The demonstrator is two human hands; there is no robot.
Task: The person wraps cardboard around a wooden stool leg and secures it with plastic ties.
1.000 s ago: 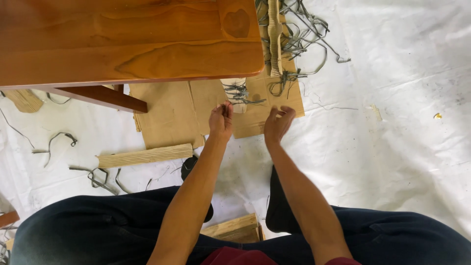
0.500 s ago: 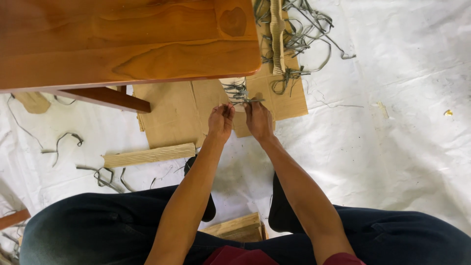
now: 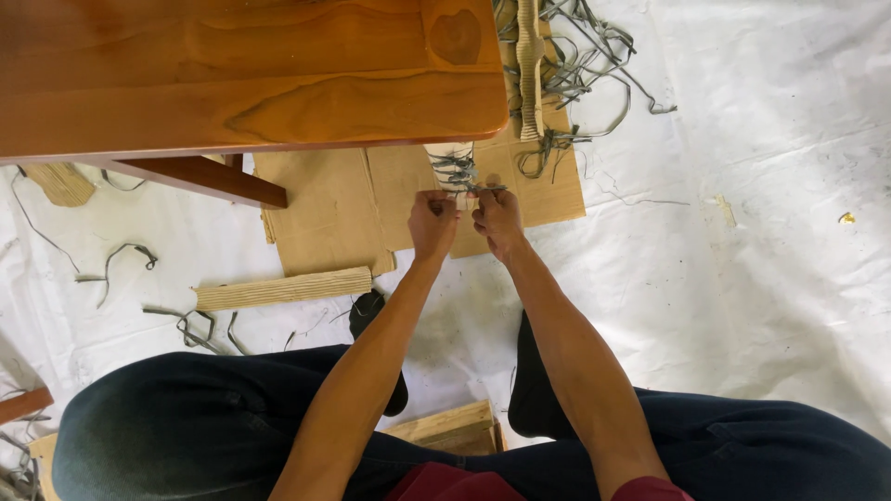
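While grey strips (image 3: 455, 170) remained wound around the paper-wrapped leg (image 3: 452, 165) under the table's (image 3: 251, 83) near right corner, the left hand (image 3: 432, 223) and right hand (image 3: 498, 219) pinched a strip end closed; much strapping (image 3: 580, 56) already lay discarded on the cardboard (image 3: 334, 213).

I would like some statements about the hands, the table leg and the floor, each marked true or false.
1. Both hands, left hand and right hand, are at the wrapped table leg. True.
2. The wooden table is painted blue. False: it is glossy brown wood.
3. A ribbed cardboard roll lies on the white sheet. True.
4. The grey strips lie in a box. False: they lie loose on flat cardboard.
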